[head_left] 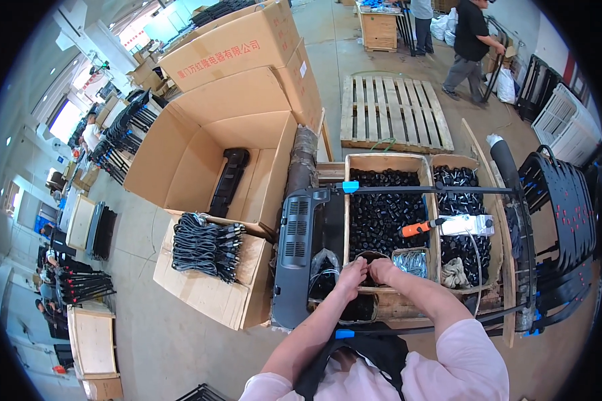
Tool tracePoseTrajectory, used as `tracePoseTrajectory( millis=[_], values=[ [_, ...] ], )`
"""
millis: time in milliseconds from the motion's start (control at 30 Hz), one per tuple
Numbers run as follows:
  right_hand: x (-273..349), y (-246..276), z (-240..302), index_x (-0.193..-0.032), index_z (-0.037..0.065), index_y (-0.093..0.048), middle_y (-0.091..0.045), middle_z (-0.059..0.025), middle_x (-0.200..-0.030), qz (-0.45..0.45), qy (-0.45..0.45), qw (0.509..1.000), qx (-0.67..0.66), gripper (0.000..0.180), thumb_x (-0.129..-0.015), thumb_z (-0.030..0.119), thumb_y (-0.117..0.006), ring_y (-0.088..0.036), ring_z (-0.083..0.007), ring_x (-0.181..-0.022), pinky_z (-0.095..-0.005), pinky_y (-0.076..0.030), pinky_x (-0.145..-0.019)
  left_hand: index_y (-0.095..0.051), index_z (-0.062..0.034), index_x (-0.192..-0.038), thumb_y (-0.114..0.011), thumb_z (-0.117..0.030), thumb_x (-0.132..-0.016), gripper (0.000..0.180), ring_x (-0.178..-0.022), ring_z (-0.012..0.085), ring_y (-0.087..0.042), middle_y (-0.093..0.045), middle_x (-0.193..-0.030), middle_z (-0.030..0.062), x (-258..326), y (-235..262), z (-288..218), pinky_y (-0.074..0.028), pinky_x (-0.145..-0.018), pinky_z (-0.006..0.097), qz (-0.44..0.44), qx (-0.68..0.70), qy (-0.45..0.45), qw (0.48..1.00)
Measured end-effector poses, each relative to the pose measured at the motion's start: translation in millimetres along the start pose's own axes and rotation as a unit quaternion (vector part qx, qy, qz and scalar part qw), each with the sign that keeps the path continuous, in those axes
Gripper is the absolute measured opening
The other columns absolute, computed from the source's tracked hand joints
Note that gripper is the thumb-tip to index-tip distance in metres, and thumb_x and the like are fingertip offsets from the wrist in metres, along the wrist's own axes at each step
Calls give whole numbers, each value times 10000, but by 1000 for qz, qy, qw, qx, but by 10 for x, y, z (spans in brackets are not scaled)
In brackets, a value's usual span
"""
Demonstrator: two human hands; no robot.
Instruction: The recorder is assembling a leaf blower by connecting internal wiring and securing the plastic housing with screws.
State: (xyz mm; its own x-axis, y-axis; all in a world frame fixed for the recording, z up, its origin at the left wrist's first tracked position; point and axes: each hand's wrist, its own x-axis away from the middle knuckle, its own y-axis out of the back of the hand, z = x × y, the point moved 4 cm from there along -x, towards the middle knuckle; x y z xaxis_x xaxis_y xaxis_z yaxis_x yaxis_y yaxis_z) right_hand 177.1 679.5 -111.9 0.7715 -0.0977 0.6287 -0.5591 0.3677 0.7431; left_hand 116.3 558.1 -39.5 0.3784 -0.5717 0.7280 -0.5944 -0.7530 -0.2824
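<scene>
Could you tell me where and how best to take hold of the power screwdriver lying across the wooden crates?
Probably by the white body of the power screwdriver, coming from above. It lies flat across the crate wall, its orange tip pointing to the person's left and a cord trailing from it, so the thicker body offers the surest wrap.

Both hands point(366, 273) sit hemmed in: grey plastic panel point(301, 247) to the left, crate wall point(346, 200) ahead, power screwdriver point(448, 226) lying across to the right; open room only above.

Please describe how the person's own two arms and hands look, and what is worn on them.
Both hands, left hand and right hand, are bare, without gloves. The forearms are uncovered too. Short pale pink sleeves end above the elbows. No watch or rings are visible.
</scene>
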Motion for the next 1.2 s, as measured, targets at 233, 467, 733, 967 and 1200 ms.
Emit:
tracePoseTrajectory(
  millis=[233, 467, 733, 967, 1200],
  values=[
    [309, 191, -180, -909, 71, -795, -763, -209, -961, -142, -31, 983, -111, 171, -801, 153, -692, -739, -404, -950, -489, -595, -850, -539, -15, -1442, -502, -455, -1115, 550, -1458, 306, -436, -529, -1495, 139, -135, -28, 6, -287, -1246, 467, 3, 10, 45, 999],
    [808, 586, -27, -1037, 22, -768, -771, -104, -852, -125, -114, 868, -467, 196, -894, 138, -702, -743, -191, -750, -337, -611, -701, -644, -86, -1174, -484, -396, -1119, 353, -880, 200, -635, -652, -999, 26, -434, 42, 182, -550, -835, 334, -33, 68, 67, 995],
    [1175, 706, 156, -1210, 22, -748, -747, -55, -933, -254, -13, 754, -605, 263, -982, 123, -664, -691, -105, -732, -271, -589, -661, -625, -60, -1176, -337, -309, -1163, 382, -944, 237, -675, -689, -1061, 85, -391, -96, 201, -587, -834, 397, 86, 264, 59, 959],
    [1217, 175, -918, -1406, -83, -533, -714, -126, -1006, -315, -192, 605, -706, 512, -956, 111, -682, -737, -198, -796, -347, -640, -692, -618, -81, -1140, -437, -300, -1156, 285, -726, 142, -597, -653, -954, 39, -229, -126, 212, -503, -593, 254, 120, 282, 119, 945],
    [751, 134, -1364, -1394, 44, -522, -663, -62, -861, -330, -246, 541, -734, 506, -951, 150, -743, -676, -172, -696, -326, -556, -567, -625, -112, -1089, -489, -364, -1138, 291, -721, 127, -533, -591, -871, 11, 180, -187, -10, -466, -596, 281, 56, 248, 68, 965]
  ],
)
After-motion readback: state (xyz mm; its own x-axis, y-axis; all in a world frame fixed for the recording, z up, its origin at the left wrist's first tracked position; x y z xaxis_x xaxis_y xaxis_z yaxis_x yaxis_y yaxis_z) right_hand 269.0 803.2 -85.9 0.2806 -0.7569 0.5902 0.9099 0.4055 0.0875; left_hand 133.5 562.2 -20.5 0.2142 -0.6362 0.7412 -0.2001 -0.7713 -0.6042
